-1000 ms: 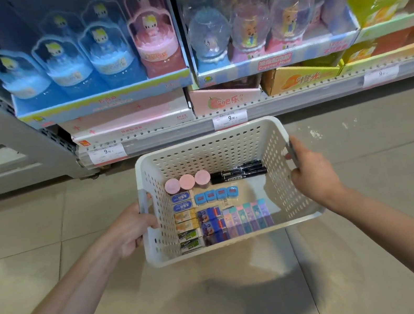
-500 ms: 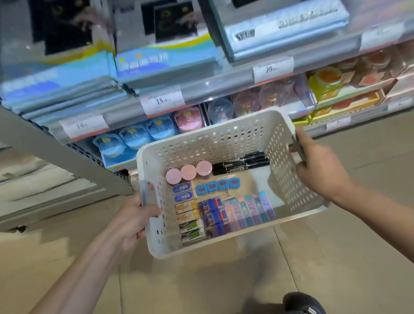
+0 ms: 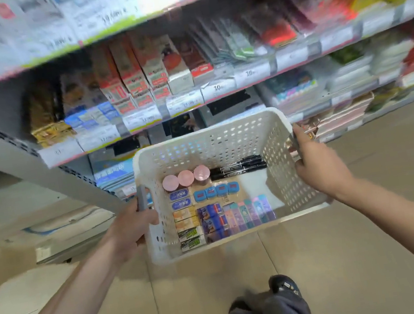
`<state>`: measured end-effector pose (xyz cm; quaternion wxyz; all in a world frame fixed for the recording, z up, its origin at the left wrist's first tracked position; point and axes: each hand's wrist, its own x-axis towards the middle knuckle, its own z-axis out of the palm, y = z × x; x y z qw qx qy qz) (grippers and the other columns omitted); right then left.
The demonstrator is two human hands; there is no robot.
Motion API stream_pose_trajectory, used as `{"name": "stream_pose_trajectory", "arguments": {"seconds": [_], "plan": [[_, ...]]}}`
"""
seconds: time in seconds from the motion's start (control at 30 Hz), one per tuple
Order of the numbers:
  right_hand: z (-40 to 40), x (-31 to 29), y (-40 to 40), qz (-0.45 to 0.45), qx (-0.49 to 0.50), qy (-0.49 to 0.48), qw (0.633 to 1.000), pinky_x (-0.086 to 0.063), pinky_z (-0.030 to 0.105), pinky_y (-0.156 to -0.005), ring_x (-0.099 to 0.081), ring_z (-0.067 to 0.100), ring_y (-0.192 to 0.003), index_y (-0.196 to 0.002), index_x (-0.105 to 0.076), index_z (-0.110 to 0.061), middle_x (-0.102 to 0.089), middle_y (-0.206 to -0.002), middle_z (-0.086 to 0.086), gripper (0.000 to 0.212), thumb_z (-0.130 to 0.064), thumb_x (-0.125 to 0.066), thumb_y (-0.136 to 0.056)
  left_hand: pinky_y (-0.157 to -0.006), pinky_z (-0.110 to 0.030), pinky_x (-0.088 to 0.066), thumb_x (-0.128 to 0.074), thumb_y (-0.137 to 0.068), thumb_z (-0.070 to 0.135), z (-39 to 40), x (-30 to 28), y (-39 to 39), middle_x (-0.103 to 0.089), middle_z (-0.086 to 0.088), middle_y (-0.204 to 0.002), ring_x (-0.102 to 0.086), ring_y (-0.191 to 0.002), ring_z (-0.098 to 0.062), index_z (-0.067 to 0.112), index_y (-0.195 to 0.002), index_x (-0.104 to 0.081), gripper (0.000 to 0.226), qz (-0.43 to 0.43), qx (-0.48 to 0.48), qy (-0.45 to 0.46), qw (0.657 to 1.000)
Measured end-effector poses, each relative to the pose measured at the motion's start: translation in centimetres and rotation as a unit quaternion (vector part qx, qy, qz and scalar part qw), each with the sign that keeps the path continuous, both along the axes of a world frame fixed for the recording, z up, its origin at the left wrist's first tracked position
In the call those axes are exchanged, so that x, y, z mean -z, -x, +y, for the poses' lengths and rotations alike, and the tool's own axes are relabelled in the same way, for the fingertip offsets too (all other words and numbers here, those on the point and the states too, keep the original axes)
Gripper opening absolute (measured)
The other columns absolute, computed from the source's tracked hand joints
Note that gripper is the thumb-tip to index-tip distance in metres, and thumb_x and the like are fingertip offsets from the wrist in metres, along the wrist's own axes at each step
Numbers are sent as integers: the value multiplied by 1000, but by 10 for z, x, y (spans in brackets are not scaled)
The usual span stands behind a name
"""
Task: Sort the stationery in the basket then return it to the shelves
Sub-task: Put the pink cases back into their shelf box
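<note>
Step in hand: we judge the sorting done, since the stationery lies in tidy groups; we are carrying the basket (image 3: 214, 141) in front of the shelves (image 3: 216, 91), so the returning has not yet begun.
Left hand (image 3: 132, 225): fingers curled round the grey handle on the basket's left rim.
Right hand (image 3: 318, 167): wrapped over the right rim, thumb along the top edge.
Basket: held in the air over the floor, below the shelf edges and apart from them.
Far edge of basket floor: three pink round tubs (image 3: 186, 178) at the far left corner, black markers (image 3: 238, 167) beside them toward the right wall.
Left wall: a column of small boxes (image 3: 186, 217), blue at the far end, then orange, then green at the near left corner.
Middle: a row of blue cases (image 3: 216, 191); nearer us, pastel erasers (image 3: 248, 210) side by side along the near edge.
Shelves: blurred; boxed goods and price tags show, but we cannot read which spot matches which item.
Next move calls for: finding the matching shelf spot, then freeing one hand while the other alone carries the basket level, so the groups do not slide together.
</note>
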<state>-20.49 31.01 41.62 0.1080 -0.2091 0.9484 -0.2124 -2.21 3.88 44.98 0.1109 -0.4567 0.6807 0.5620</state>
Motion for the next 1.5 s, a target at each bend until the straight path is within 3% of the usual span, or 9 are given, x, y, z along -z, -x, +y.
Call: {"name": "stream_pose_trajectory", "arguments": {"seconds": [0.1, 0.3, 0.4, 0.5, 0.57, 0.73, 0.93, 1.27, 1.5], "plan": [[13, -56, -9, 15, 12, -4, 1000, -44, 38, -65, -57, 39, -95, -132, -34, -9, -56, -112, 16, 59, 6, -46, -76, -35, -16, -34, -40, -84, -15, 17, -65, -4, -57, 2, -55, -53, -44, -8, 12, -89, -55, 31, 11, 16, 4, 1000], [40, -132, -11, 212, -48, -69, 974, -47, 47, -83, -58, 42, -100, -112, -59, -1, -56, -118, 22, 55, 0, -66, -57, -69, -37, -52, -40, -80, -16, 43, -144, -4, -71, -9, -77, -65, -73, -28, 12, -93, -61, 37, 15, 37, -4, 999], [43, -168, -3, 182, -130, -94, 970, -43, 41, -91, -58, 34, -107, -111, -63, -8, -58, -120, 12, 37, -10, -60, -75, -61, -31, -50, -40, -84, -15, 67, -169, 7, -71, -2, -66, -64, -72, -22, 14, -89, -59, 35, 21, 76, -10, 997], [45, -193, 14, 90, -215, -128, 964, -47, 37, -91, -56, 28, -113, -121, -59, -15, -55, -125, 7, 35, -23, -53, -88, -63, -34, -50, -41, -84, -15, 94, -186, 25, -67, -9, -84, -62, -78, -25, 23, -88, -57, 41, 32, 77, -14, 996], [47, -202, 26, 58, -241, -127, 961, -47, 34, -90, -57, 26, -113, -120, -60, -17, -57, -125, 5, 34, -27, -55, -89, -74, -39, -49, -44, -81, -13, 113, -193, 38, -67, -14, -92, -62, -83, -30, 23, -96, -59, 42, 32, 77, -9, 997], [69, -211, 69, 64, -317, -166, 932, -48, 31, -78, -61, 26, -105, -120, -56, -18, -65, -116, 4, 37, -25, -59, -84, -51, -26, -28, -47, -78, -15, 167, -205, 82, -66, -4, -65, -50, -67, -25, 19, -100, -62, 43, 47, 93, -5, 995], [115, -214, 120, 108, -363, -222, 899, -40, 28, -66, -60, 29, -103, -126, -48, -15, -64, -114, 8, 41, -26, -57, -88, -30, -14, -30, -45, -81, -15, 232, -221, 133, -60, -1, -50, -47, -31, -9, 18, -98, -59, 40, 74, 85, -27, 993], [149, -211, 190, 131, -347, -238, 898, -36, 26, -52, -58, 27, -81, -121, -46, -16, -65, -99, 7, 40, -24, -59, -84, -61, -31, -37, -55, -68, -8, 270, -233, 203, -56, -17, -78, -50, -72, -29, 8, -103, -58, 39, 88, 77, -32, 993], [141, -217, 231, 163, -369, -235, 884, -31, 25, -49, -49, 25, -71, -122, -46, -15, -65, -95, 9, 33, -24, -52, -90, -56, -27, -44, -50, -76, -12, 259, -238, 249, -57, -17, -85, -54, -72, -27, 5, -109, -60, 38, 88, 98, -17, 991]]}}
